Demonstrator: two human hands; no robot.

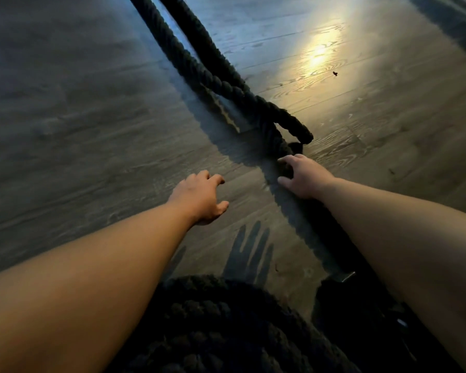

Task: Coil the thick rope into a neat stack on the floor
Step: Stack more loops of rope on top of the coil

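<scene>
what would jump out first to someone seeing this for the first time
The thick dark rope running from the top of the frame down the middle of the wooden floor, folding over itself near the centre. The right hand is on it just below that fold, while the left hand hovers open beside it. A bright glare patch lies upper right, and coiled rope is stacked at the bottom.

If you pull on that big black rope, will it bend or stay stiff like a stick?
The rope probably bends: it already loops back on itself and lies piled in a coil. It looks thick, so likely heavy. The right hand grasps it; the left hand is open.
</scene>
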